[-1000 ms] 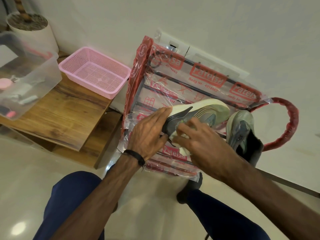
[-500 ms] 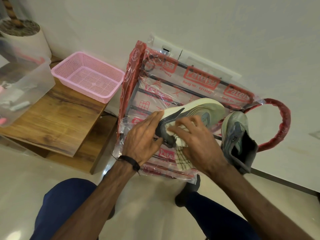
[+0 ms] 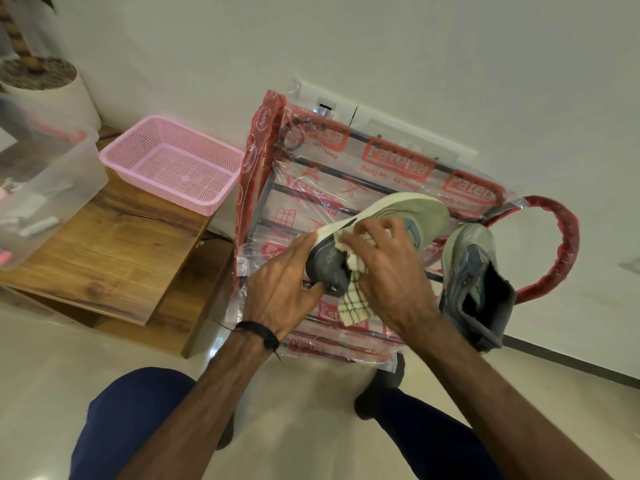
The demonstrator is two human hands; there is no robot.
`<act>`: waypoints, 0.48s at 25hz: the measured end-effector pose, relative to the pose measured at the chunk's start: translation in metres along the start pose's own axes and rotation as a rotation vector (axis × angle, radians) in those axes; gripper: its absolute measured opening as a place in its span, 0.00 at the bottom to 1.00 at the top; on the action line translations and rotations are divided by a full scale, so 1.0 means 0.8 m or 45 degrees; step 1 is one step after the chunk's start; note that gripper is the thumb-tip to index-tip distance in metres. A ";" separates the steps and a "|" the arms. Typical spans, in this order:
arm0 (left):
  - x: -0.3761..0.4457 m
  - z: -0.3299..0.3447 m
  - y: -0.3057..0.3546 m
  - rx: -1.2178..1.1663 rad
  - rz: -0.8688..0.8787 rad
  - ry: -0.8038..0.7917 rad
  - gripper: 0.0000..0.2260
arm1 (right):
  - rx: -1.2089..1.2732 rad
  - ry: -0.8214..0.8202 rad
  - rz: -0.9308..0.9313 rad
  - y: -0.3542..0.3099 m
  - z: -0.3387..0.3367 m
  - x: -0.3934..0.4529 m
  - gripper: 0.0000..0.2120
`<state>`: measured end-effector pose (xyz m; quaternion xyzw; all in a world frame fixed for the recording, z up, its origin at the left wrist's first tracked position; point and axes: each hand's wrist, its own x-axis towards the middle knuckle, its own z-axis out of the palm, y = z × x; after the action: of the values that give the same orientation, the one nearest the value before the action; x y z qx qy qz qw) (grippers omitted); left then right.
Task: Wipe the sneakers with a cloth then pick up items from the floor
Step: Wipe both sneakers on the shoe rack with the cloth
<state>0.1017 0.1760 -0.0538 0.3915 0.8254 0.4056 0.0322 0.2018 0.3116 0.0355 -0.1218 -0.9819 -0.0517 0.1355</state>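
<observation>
Head view, looking down at 2 bare hands working over a metal shoe rack (image 3: pixel 304 188) still wrapped in clear plastic printed with red lettering. The left hand (image 3: pixel 280 289) steadies the heel end of a pale green and grey sneaker (image 3: pixel 408 216), its fingers laid along the heel and its thumb curled under the collar, so this grip is closed on the shoe. The sneaker lies on its side on the rack, sole turned toward the wall and toe pointing up and to the right. The right hand (image 3: pixel 384 268) presses a cream cloth (image 3: pixel 353 303) with dark grid lines against the grey upper near the heel; the fingers curl over the bunched fabric, a closed grip on the cloth, and a loose corner hangs below the palm. A 2nd sneaker (image 3: pixel 474 271), grey with a dark open collar, stands just right of the first at the rack's edge, in front of a red-wrapped curved bar (image 3: pixel 564 251). To the left, a low wooden table (image 3: pixel 114 251) carries a pink mesh basket (image 3: pixel 173 164) and a clear plastic bin (image 3: pixel 45 188); a white plant pot (image 3: pixel 45 88) stands behind them. Dark blue trouser knees (image 3: pixel 138 420) show at the bottom over the pale tiled floor (image 3: pixel 45 393).
</observation>
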 end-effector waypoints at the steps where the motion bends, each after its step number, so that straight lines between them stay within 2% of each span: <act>1: 0.000 0.001 0.000 0.000 -0.008 0.004 0.38 | 0.002 0.003 0.093 0.002 0.002 0.004 0.26; 3: 0.000 0.002 0.001 0.005 0.000 0.020 0.37 | 0.059 0.024 0.193 -0.004 0.002 0.005 0.26; 4: 0.000 0.001 0.000 0.002 0.007 0.033 0.37 | 0.092 0.013 0.153 -0.010 0.002 0.001 0.25; 7: -0.001 0.000 -0.001 0.009 0.021 0.033 0.36 | 0.083 -0.114 -0.212 -0.016 -0.006 -0.023 0.23; 8: -0.002 0.000 0.000 0.015 0.022 0.024 0.36 | 0.052 -0.114 -0.266 -0.010 -0.009 -0.023 0.22; 9: -0.002 0.000 0.002 0.023 0.023 0.027 0.37 | 0.028 -0.100 -0.238 0.000 -0.009 -0.019 0.22; 12: -0.003 0.001 0.006 0.043 0.022 0.076 0.36 | 0.034 -0.051 0.081 0.023 -0.007 0.002 0.25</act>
<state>0.1066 0.1770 -0.0514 0.3869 0.8293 0.4033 -0.0025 0.2064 0.3293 0.0430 -0.1523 -0.9806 -0.0318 0.1189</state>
